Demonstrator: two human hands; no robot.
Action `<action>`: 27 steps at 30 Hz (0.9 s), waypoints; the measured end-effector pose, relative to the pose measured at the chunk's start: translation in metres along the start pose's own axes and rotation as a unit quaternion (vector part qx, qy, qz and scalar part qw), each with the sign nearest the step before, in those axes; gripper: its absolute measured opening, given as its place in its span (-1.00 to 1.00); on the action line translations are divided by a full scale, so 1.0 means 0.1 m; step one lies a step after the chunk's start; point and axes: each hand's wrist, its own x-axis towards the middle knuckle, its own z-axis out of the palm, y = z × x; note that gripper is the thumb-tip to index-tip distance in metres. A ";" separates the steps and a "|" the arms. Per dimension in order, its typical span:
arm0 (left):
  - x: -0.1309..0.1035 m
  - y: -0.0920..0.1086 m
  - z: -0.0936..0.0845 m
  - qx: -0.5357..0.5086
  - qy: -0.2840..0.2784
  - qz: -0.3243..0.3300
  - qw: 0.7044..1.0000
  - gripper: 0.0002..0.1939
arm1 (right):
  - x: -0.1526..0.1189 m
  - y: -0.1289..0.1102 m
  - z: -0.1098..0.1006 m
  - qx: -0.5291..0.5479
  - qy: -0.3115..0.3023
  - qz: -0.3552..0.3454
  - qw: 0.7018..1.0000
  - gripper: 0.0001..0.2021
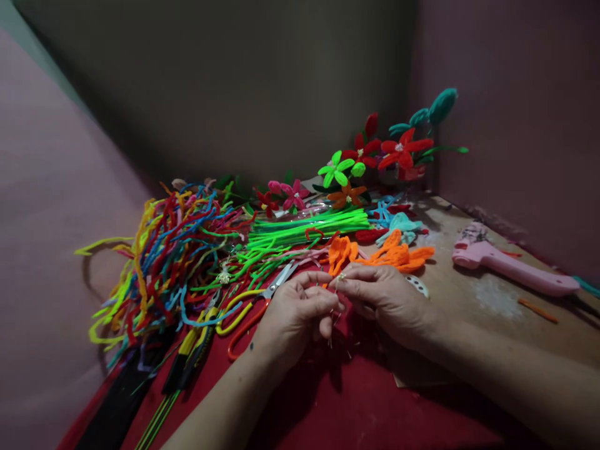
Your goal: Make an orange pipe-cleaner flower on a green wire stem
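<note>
Closest is the red cloth (323, 406). At nine o'clock, a heap of fuzzy sticks (157, 269). At six, the left hand (297, 309) curls by thin stems (330, 340); I can't tell if its grip pinches. At four, the right hand (389, 300) pinches little pale beads (342, 277), stems pointing to six. At two, a red flower (405, 149); any cup is too dim.
</note>
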 end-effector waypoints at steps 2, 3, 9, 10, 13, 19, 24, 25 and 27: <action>-0.01 0.00 -0.01 0.014 -0.016 -0.008 1.000 -0.65 | 0.01 -0.01 0.01 0.008 0.004 -0.003 1.000 -0.76; -0.01 0.00 -0.01 0.016 -0.019 -0.006 1.000 -0.65 | 0.01 0.00 0.00 0.008 0.004 -0.004 1.000 -0.75; -0.02 0.03 0.02 0.002 -0.023 0.001 1.000 -0.69 | 0.02 0.06 -0.06 0.010 -0.020 0.005 1.000 -0.76; -0.01 0.03 0.02 -0.001 -0.027 0.000 1.000 -0.70 | 0.02 0.07 -0.06 0.010 -0.023 0.006 1.000 -0.76; -0.01 0.02 0.01 -0.001 -0.039 -0.009 0.999 -0.73 | 0.02 0.09 -0.07 0.016 -0.030 0.010 0.999 -0.78; 0.00 -0.01 -0.01 0.024 -0.048 -0.015 0.998 -0.73 | 0.03 0.10 -0.06 0.032 -0.035 0.017 0.999 -0.80; 0.00 0.12 -0.07 0.151 0.045 0.033 0.987 -0.75 | 0.06 0.03 -0.09 0.055 -0.004 -0.004 0.998 -0.85; 0.00 0.15 -0.09 0.190 0.076 0.052 0.977 -0.78 | 0.07 0.01 -0.09 0.058 0.006 -0.005 0.998 -0.86; 0.01 0.18 -0.12 0.281 0.093 0.061 0.953 -0.85 | 0.08 -0.01 -0.10 0.062 0.009 -0.001 0.998 -0.85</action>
